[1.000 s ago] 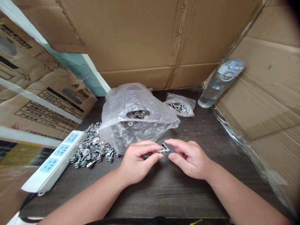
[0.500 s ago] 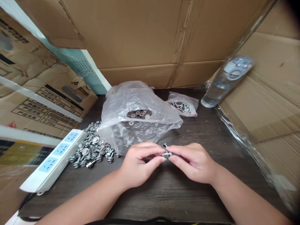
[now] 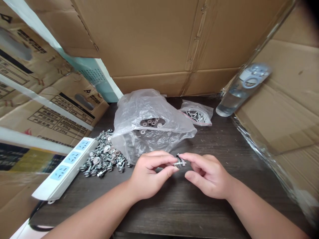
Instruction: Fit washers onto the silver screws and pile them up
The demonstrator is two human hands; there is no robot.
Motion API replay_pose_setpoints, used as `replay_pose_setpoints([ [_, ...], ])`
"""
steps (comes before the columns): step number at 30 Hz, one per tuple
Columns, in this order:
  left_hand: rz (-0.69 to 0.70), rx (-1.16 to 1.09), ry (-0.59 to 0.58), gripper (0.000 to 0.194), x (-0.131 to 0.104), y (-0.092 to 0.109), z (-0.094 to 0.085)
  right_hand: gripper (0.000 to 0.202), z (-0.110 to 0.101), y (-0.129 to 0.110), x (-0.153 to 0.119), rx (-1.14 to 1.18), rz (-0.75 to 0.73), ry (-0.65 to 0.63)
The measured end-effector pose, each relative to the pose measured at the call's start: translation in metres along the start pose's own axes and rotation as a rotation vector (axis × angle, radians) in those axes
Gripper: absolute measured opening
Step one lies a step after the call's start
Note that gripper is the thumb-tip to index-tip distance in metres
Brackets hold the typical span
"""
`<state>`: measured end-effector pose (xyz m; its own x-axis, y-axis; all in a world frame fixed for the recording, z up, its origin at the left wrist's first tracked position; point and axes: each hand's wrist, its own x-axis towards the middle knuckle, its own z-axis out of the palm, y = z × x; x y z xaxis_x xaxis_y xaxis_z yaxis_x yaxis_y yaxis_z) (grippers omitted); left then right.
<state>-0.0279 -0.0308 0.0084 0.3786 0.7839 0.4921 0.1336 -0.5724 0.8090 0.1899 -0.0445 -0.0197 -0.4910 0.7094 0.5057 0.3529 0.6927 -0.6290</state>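
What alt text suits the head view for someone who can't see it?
The left hand pinches small metal hardware above a dark table, the right hand beside it, thumb and index finger parted. Beyond are a bolt pile, a translucent plastic bag and a water bottle.

L fingers [image 3: 161, 160] pinched, R fingers [image 3: 195, 160] parted

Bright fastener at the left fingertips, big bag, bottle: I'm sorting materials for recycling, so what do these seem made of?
Bright fastener: probably steel, perhaps plated, given its silvery shine.
Big bag: most likely thin plastic film, crinkled, cloudy and translucent.
Bottle: smooth, transparent body, so clear plastic or glass; its look alone can't settle which.
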Motion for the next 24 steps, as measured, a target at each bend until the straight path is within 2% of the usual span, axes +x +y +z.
replay_pose_setpoints([
  [5,0.028,-0.038,-0.019,0.013,0.0,0.0,0.0,0.032,0.0,-0.004,0.005,0.025,-0.053,0.013],
  [9,0.038,-0.041,-0.033,0.012,-0.001,-0.001,0.001,0.009,-0.001,-0.005,0.009,0.084,0.017,-0.077],
  [13,0.02,0.006,-0.009,0.01,0.0,-0.003,0.002,0.02,0.0,-0.003,0.007,0.053,0.115,-0.139],
  [15,0.008,0.02,-0.006,0.01,0.001,-0.005,0.002,0.02,0.001,-0.002,0.004,0.023,0.128,-0.095],
  [18,-0.02,0.025,-0.003,0.01,0.001,-0.007,0.002,0.039,0.003,0.0,0.001,-0.016,0.088,0.014],
  [24,0.004,0.037,-0.027,0.011,0.0,-0.011,0.002,0.027,0.006,0.0,0.006,-0.011,0.006,0.062],
])
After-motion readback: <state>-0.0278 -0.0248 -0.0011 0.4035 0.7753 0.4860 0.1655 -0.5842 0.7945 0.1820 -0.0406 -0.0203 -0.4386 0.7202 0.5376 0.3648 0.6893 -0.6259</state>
